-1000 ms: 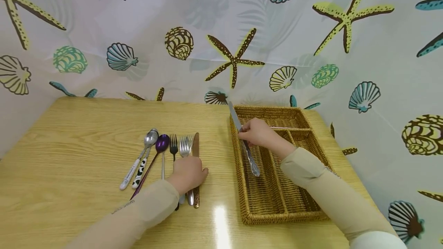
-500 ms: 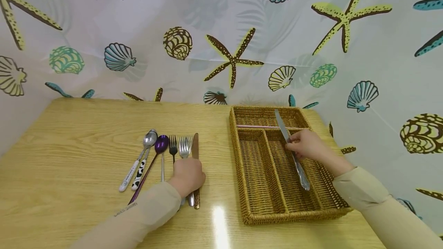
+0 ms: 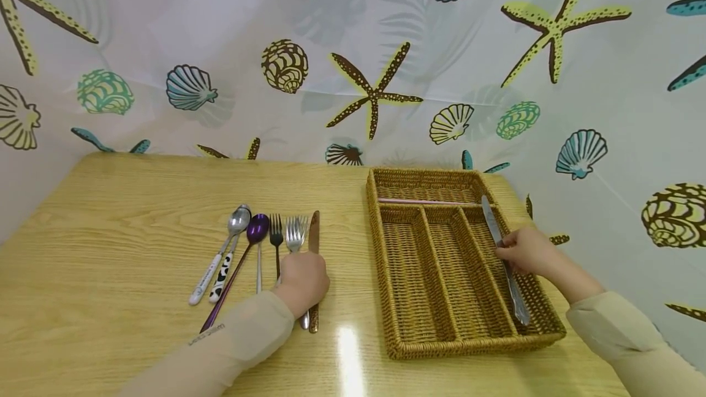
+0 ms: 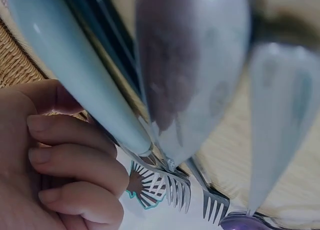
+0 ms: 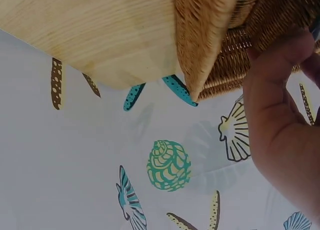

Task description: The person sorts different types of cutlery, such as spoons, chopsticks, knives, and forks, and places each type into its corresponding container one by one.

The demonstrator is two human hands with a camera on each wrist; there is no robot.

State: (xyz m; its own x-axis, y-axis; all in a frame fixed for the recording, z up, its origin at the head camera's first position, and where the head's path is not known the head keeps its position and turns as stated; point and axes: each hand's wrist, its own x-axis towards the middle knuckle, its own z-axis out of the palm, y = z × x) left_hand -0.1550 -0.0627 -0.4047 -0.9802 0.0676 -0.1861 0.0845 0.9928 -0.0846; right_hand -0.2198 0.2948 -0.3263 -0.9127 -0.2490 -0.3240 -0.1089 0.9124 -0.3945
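My right hand (image 3: pixel 526 253) pinches a silver table knife (image 3: pixel 518 305) near its middle, over the rightmost long compartment of the wicker cutlery tray (image 3: pixel 380 280). The blade points away, its tip near the divider of the back compartment. On the table, my left hand (image 3: pixel 302 283) lies over a bronze-coloured knife (image 3: pixel 314 231), fingers curled on its middle. Left of that knife are silver forks (image 3: pixel 295 234), partly hidden by the hand, and a black fork (image 3: pixel 276 236). In the left wrist view, a pale blue handle (image 4: pixel 75 65) crosses in front of the curled fingers (image 4: pixel 75 167).
A purple spoon (image 3: pixel 257 230) and silver spoons (image 3: pixel 239 220), two with patterned or white handles, lie left of the forks. A thin pink utensil (image 3: pixel 430 201) rests in the tray's back compartment. Behind the table hangs a shell-print curtain (image 3: pixel 231 29).
My right hand has carried the silver knife rightward, from above the left compartment to the rightmost one. The left hand's fingers have drawn in, and the bronze knife has turned slightly.
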